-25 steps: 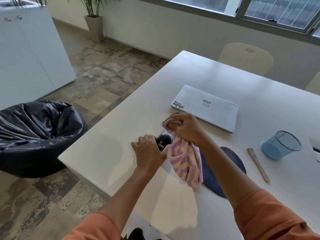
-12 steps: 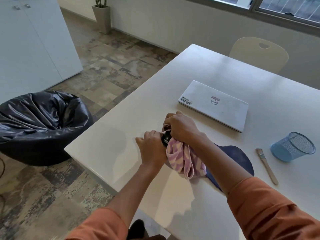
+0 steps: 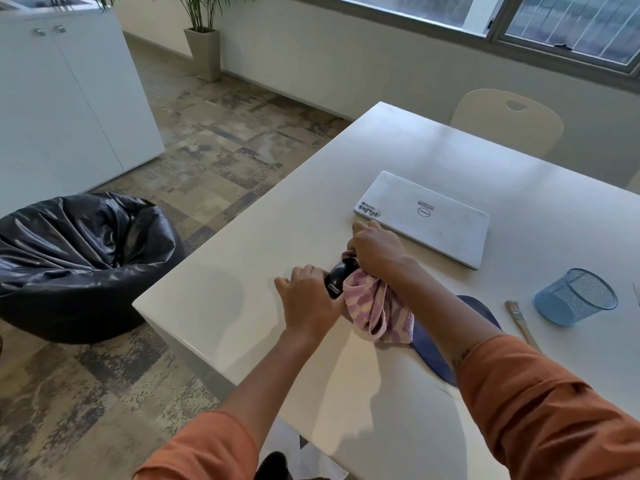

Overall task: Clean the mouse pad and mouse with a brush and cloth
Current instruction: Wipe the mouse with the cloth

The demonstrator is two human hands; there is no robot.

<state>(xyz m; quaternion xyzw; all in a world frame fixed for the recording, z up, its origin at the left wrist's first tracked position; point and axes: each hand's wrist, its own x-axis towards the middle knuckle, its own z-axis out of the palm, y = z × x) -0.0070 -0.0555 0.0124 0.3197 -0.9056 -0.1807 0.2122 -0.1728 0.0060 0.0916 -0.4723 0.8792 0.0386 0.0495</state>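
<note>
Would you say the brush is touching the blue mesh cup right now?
Apart. The head view shows the brush lying flat on the table, with a strip of bare tabletop between its bristle end and the tipped blue mesh cup.

Both arms reach forward over the table, each with an orange sleeve pushed up above the elbow. The left hand (image 3: 306, 299) is curled tight, back of the hand up, gripping the mouse (image 3: 338, 277). The right hand (image 3: 375, 249) is bent down at the wrist, fingers bunched round the cloth (image 3: 372, 311), pressing it on the mouse.
</note>
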